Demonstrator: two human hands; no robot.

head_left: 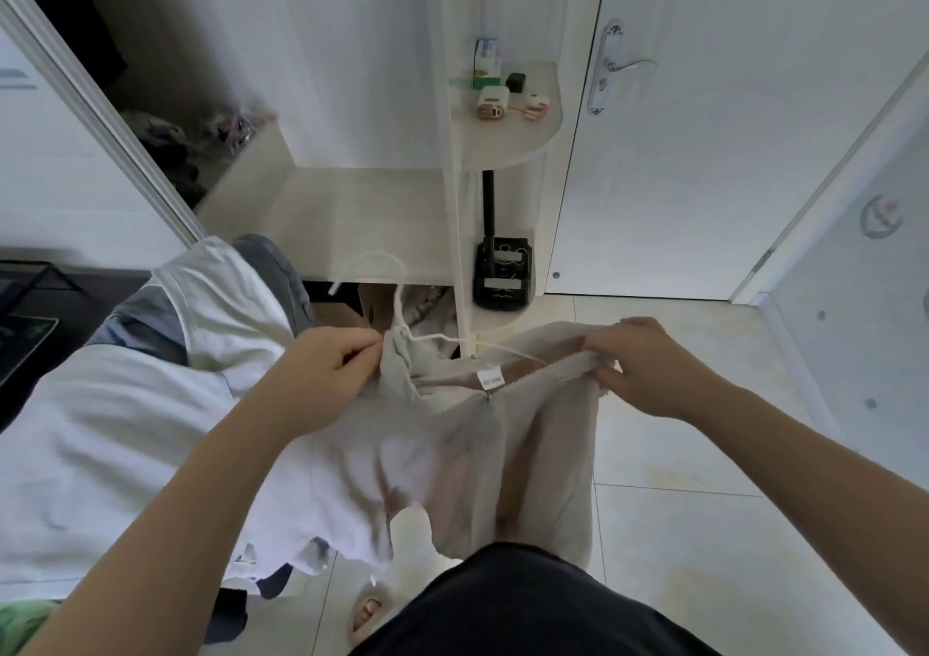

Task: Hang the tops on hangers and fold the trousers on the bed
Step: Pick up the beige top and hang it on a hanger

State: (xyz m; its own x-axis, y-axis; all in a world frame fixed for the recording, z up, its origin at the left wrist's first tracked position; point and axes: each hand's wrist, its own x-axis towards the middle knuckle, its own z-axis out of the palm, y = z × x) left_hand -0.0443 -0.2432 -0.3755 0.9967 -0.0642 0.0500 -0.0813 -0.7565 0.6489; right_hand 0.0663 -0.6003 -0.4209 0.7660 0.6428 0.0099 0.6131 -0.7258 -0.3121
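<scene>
Dark shorts (pixel 528 605) at 6 o'clock, nearest the lens, with a bare foot (pixel 367 613) on the tiled floor (pixel 704 530) beside them. Beige zip top (pixel 452 454), centre, hanging from both hands with its neck open; white label (pixel 489 378) and zip teeth showing inside the collar. Left hand (pixel 327 379), 9 o'clock of the collar: grip pinched on the left collar edge. Right hand (pixel 648 364), 3 o'clock of the collar: grip clenched on the right collar edge, pulling it taut. White hanger (pixel 402 303), 12 o'clock of the top, hook upward, one arm running into the neck opening. Bed (pixel 100 454), 9 o'clock, carrying white clothes (pixel 226 293) and a grey garment (pixel 271 263). Shelf (pixel 507 117), 12 o'clock, with small boxes and chargers. Door (pixel 754 102), 1 o'clock, shut, with metal handle (pixel 628 66).
</scene>
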